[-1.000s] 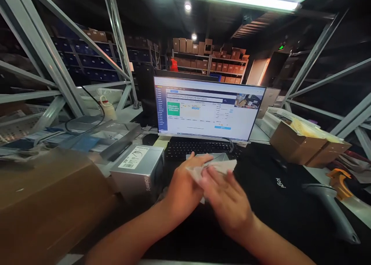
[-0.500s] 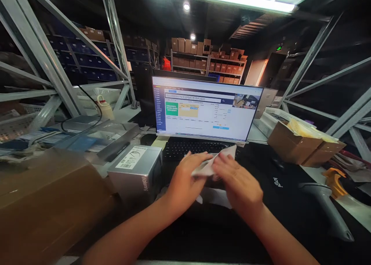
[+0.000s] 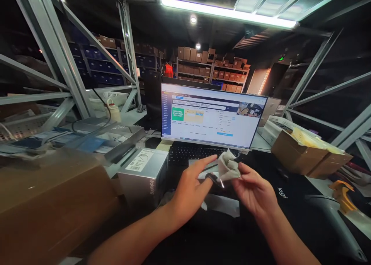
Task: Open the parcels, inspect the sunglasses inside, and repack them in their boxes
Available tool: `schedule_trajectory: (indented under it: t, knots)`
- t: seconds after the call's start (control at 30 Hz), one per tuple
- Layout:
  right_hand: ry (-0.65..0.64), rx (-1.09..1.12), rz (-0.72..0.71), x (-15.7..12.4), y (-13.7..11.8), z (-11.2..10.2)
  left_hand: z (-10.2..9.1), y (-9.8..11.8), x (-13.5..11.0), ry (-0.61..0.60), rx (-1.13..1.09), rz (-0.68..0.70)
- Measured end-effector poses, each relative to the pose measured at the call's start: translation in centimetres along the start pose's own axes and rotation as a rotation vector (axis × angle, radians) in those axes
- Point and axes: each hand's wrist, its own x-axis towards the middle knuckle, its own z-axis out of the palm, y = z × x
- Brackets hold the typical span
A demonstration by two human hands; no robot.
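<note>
My right hand [image 3: 256, 189] pinches a crumpled pale grey cloth [image 3: 228, 167] with a zigzag edge, raised in front of the keyboard [image 3: 185, 153]. My left hand [image 3: 191, 187] is closed, thumb and fingers around a small dark object [image 3: 213, 177] with a shiny tip; its kind is not clear. This dark object sits right beside the cloth, and I cannot tell whether they touch. Below the hands, a whitish sheet [image 3: 224, 206] rests on the dark mat. A silver box [image 3: 139, 184] with a white label stands left of my left hand.
A lit monitor [image 3: 211, 116] stands behind the keyboard. Cardboard boxes [image 3: 301, 155] and a grey handheld scanner [image 3: 339, 222] are at the right. A large brown carton [image 3: 55, 207] fills the near left, with a clear tray [image 3: 121, 137] behind it.
The cloth went from lying flatter between both hands to bunched up in my right hand. My hands moved apart, and the dark object now shows at my left fingers. The view tilted up slightly.
</note>
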Motion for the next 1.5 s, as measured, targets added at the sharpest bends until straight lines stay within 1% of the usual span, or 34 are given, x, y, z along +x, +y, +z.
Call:
schedule_trajectory:
  t: [0.07, 0.13, 0.27, 0.37, 0.4, 0.47, 0.53, 0.6, 0.67, 0.73, 0.8, 0.9, 0.97, 1.07, 1.17, 1.23, 1.33, 1.43, 1.5]
  knots:
    - [-0.101, -0.045, -0.026, -0.7, 0.2, 0.9, 0.1, 0.0, 0.0, -0.004, -0.053, -0.028]
    - [-0.121, -0.096, -0.061, -1.0, 0.7, 1.5, 0.3, 0.1, -0.1, -0.016, -0.095, -0.032]
    - [-0.008, -0.159, -0.116, -1.3, 1.7, 1.5, 0.4, 0.4, -0.5, -0.071, -0.144, -0.015]
    - [0.028, -0.289, -0.126, -1.9, 1.8, 1.2, 0.4, 0.8, -0.9, -0.131, -0.217, -0.039]
    - [0.038, -0.349, -0.148, -2.2, 1.7, 1.1, 0.4, 1.0, -1.0, -0.151, -0.240, -0.048]
    - [0.068, -0.449, -0.234, -2.7, 1.3, 1.3, 0.3, 1.2, -1.1, -0.183, -0.263, -0.060]
    - [0.078, -0.507, -0.322, -3.0, 0.7, 1.8, 0.3, 1.3, -1.0, -0.191, -0.242, -0.059]
    - [0.059, -0.531, -0.357, -2.8, 0.2, 2.4, 0.3, 1.2, -0.9, -0.184, -0.175, -0.026]
    - [0.021, -0.547, -0.341, -2.5, -0.4, 3.0, 0.2, 0.8, -0.8, -0.188, -0.098, 0.029]
    - [-0.006, -0.559, -0.290, -2.1, -0.8, 3.4, 0.2, 0.4, -0.7, -0.216, -0.046, 0.084]
    - [-0.009, -0.550, -0.246, -1.9, -0.9, 3.5, 0.2, -0.1, -0.7, -0.242, -0.017, 0.121]
    - [-0.002, -0.532, -0.245, -1.6, -0.8, 3.1, 0.1, -0.6, -0.8, -0.255, 0.024, 0.145]
    - [-0.048, -0.521, -0.252, -1.3, -0.7, 2.8, 0.0, -0.7, -0.8, -0.263, 0.053, 0.149]
    - [-0.151, -0.515, -0.221, -1.0, -0.7, 2.4, 0.0, -0.8, -0.9, -0.279, 0.088, 0.130]
    - [-0.161, -0.503, -0.162, -1.1, -0.8, 2.3, -0.1, -1.0, -0.9, -0.270, 0.117, 0.098]
    - [-0.153, -0.428, -0.086, -1.4, -0.8, 2.2, -0.1, -1.1, -0.8, -0.236, 0.123, 0.102]
    - [-0.162, -0.199, 0.016, -1.6, -0.8, 1.9, -0.3, -1.1, -0.7, -0.164, 0.118, 0.127]
    - [-0.156, -0.023, 0.010, -1.6, -0.7, 1.6, -0.6, -0.7, -0.9, -0.153, 0.080, 0.090]
    - [-0.135, -0.022, -0.021, -1.7, -0.7, 1.4, -0.6, -0.3, -1.1, -0.148, 0.054, 0.064]
